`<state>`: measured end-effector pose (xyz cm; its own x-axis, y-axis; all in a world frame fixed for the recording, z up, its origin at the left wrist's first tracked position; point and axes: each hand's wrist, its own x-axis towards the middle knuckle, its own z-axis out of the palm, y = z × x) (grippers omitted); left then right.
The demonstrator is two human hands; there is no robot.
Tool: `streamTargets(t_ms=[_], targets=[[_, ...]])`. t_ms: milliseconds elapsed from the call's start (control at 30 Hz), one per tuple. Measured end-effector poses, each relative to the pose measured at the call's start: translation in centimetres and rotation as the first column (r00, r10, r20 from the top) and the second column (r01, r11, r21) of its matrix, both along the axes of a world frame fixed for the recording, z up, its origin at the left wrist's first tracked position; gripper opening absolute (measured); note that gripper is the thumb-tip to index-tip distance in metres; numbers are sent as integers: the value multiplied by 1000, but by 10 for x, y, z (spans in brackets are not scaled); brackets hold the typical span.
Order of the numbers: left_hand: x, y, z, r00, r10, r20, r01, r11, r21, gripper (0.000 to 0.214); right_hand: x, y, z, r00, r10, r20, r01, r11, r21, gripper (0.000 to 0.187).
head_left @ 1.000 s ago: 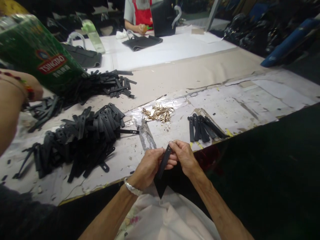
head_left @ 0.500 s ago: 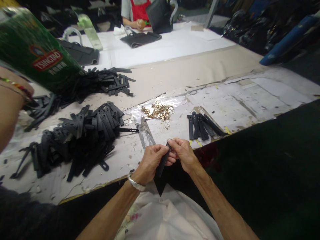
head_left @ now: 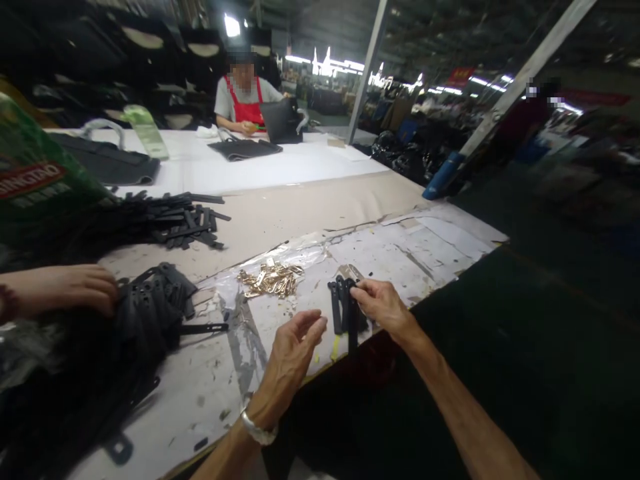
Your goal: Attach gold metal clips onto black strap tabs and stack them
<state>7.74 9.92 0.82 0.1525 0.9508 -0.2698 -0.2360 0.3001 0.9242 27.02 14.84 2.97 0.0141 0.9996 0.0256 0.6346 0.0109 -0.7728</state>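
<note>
Strap [head_left: 353, 330] ran down from the right grip [head_left: 385, 308], which pinched its far end beside similar straps [head_left: 336, 310]; it seemed light, pliant, best taken there. Left grip [head_left: 295, 343], nearby, hung loosely parted, empty.

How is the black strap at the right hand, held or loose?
Held: the right hand pinches the black strap near its top end.

Green bottle [head_left: 146, 132], red apron [head_left: 246, 108], slanted pole [head_left: 368, 70]
</note>
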Motion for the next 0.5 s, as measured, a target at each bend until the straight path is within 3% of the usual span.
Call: streamTargets(t_ms=[67, 167, 233, 300, 367, 500], targets=[[-18, 5, -3, 996, 63, -58, -62, 998, 14, 42, 25, 23, -3, 946, 30, 324, -35, 999, 11, 27], [-61, 4, -5, 977, 178, -119, -177, 984, 15, 36, 44, 43, -14, 912, 23, 411, -46, 998, 45, 26], [-93, 0, -5, 949, 270, -165, -270, 963, 24, 33, 40, 46, -23, 889, -27, 456, -33, 992, 124, 22], [-120, -4, -4, 912, 354, -206, -355, 934, 31, 32, 22, 46, -31, 832, -122, 542, -51, 955, 292, 19], [-140, -7, -5, 873, 426, -237, -430, 902, 39, 31, -11, 47, -35, 826, -125, 550, -129, 908, 399, 20], [-164, -8, -10, 823, 502, -266, -506, 860, 59, 30, -105, 62, -35, 867, 173, 466, -341, 889, 305, 23]])
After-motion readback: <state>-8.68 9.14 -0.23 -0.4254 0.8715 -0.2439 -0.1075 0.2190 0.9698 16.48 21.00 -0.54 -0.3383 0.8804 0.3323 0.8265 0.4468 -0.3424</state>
